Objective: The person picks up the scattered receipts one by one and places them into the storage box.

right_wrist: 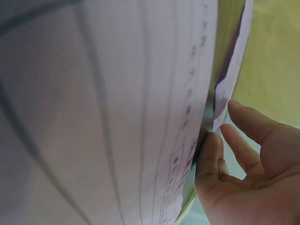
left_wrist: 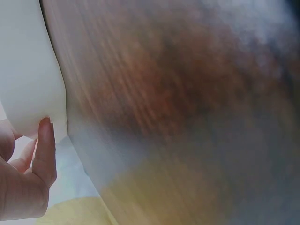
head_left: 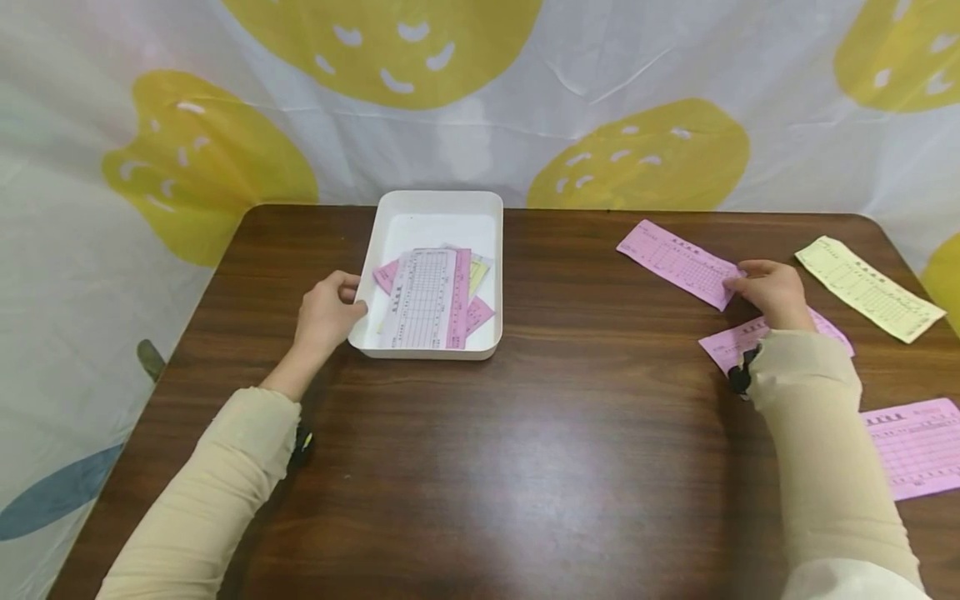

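Fingers curled, the left hand (head_left: 327,312) pinches the tray (head_left: 423,353); right of it, the right hand (head_left: 774,293) pinches a pink slip (head_left: 672,260). Several slips (head_left: 424,300) lie inside; three others (head_left: 870,288) remain right of the tray.
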Demonstrator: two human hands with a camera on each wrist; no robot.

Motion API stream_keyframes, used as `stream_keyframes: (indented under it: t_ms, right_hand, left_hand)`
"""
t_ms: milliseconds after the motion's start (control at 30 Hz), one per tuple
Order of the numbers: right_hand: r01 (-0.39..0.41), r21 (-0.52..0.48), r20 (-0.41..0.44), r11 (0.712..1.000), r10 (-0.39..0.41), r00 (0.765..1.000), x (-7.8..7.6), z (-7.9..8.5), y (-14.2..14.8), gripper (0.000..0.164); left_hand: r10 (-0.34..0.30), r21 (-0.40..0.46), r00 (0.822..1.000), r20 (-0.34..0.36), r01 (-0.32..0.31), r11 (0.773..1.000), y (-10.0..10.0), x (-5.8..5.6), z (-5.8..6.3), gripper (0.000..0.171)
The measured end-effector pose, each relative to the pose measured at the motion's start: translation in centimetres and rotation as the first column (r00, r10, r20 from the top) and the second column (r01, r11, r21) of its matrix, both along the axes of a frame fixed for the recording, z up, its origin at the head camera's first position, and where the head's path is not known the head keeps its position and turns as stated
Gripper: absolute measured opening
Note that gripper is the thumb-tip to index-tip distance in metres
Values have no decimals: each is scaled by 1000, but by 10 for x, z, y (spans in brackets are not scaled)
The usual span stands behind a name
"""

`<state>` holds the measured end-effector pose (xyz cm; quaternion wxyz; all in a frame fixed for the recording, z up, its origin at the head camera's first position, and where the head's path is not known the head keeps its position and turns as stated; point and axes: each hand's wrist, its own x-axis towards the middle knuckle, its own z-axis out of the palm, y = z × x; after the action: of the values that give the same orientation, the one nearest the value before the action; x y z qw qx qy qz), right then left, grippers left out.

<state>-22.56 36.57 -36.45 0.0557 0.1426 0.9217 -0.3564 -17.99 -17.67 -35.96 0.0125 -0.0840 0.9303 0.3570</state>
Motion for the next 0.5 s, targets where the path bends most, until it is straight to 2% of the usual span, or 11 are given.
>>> stream_keyframes:
  t_ms: [133,400,500]
  right_hand:
    - [-25,128,-10,991,27,1000,-1,-2,-3,52]
    - [-9,138,-8,990,11,1000,-1,-1,-8,46]
    - [-8,119,12,993,6,1000,-1,0,-8,49]
  left_hand:
    - [0,4,1000,-1,0,1000,0,0,0,39]
    - [3,2,1000,-2,-3,1000,-1,0,-2,39]
    - [3,2,1000,0,-3,1000,-1,0,-1,39]
